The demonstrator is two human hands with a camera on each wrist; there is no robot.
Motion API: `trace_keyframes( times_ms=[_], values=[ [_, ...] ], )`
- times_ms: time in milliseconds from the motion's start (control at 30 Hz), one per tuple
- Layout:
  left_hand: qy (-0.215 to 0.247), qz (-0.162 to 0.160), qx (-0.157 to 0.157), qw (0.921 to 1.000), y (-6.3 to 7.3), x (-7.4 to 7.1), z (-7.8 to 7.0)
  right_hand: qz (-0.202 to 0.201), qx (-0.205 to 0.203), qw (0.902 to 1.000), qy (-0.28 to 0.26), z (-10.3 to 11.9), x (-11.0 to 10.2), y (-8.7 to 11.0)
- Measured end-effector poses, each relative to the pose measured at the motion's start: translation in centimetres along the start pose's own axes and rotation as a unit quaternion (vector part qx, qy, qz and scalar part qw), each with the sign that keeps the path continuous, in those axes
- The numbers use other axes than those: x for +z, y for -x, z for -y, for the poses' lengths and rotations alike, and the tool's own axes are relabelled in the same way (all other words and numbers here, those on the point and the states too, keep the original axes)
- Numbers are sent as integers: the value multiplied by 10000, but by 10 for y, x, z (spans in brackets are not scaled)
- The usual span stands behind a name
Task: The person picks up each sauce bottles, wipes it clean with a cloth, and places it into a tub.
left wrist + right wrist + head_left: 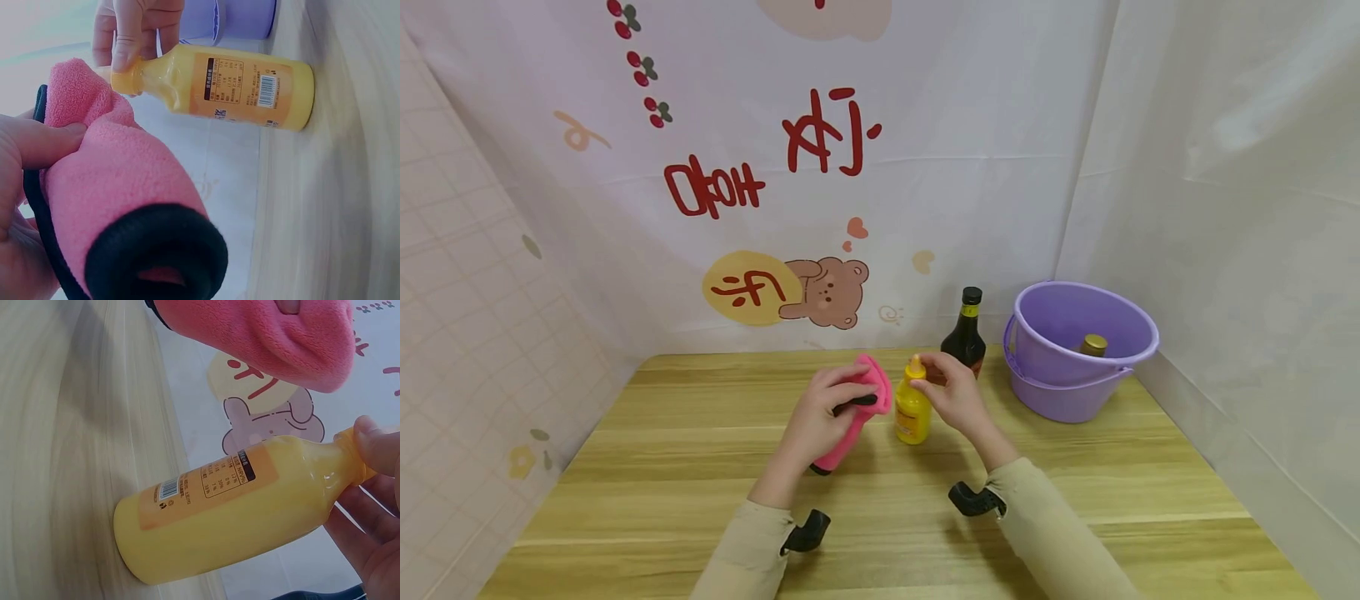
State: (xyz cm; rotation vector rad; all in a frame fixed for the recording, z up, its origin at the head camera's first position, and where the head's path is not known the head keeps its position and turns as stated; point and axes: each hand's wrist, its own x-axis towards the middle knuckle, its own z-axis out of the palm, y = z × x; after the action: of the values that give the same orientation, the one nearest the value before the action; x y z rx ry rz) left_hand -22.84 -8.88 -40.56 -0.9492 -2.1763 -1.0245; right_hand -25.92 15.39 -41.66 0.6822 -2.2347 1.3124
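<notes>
Right fingers pinch yellow bottle by its top; left fingers grip pink cloth.

There are two hands, two bottles, one pink cloth, one purple bucket, one gold-topped container.

On the translucent yellow plastic squeeze bottle we see an orange printed label. Its boxed table shows "NRV%" and, among its figures, "12%", "0%", "30%" and "7%"; the remaining small print is too blurred for us. A black-and-white barcode sits nearer the bottle's base. Behind it to the left, we see large red sideways characters on the white printed cloth, and another on its flat yellow disc. Just behind the squeeze bottle to the right, the dark glass bottle bears markings we cannot read.
</notes>
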Motion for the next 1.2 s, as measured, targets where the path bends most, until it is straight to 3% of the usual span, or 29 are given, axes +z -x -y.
trace_keyframes(
  times_ms=[367, 933, 1200],
  values=[
    [55, 45, -112, 9999, -7, -6, -2, 192, 104, 9997, 54, -2, 8, -8],
    [207, 322, 252, 9989, -21, -1, 6, 592, 476, 9965, -338, -8, 8, -13],
    [81, 645, 531, 9965, -22, 12, 18, 614, 525, 9956, -483, -9, 8, -13]
  ],
)
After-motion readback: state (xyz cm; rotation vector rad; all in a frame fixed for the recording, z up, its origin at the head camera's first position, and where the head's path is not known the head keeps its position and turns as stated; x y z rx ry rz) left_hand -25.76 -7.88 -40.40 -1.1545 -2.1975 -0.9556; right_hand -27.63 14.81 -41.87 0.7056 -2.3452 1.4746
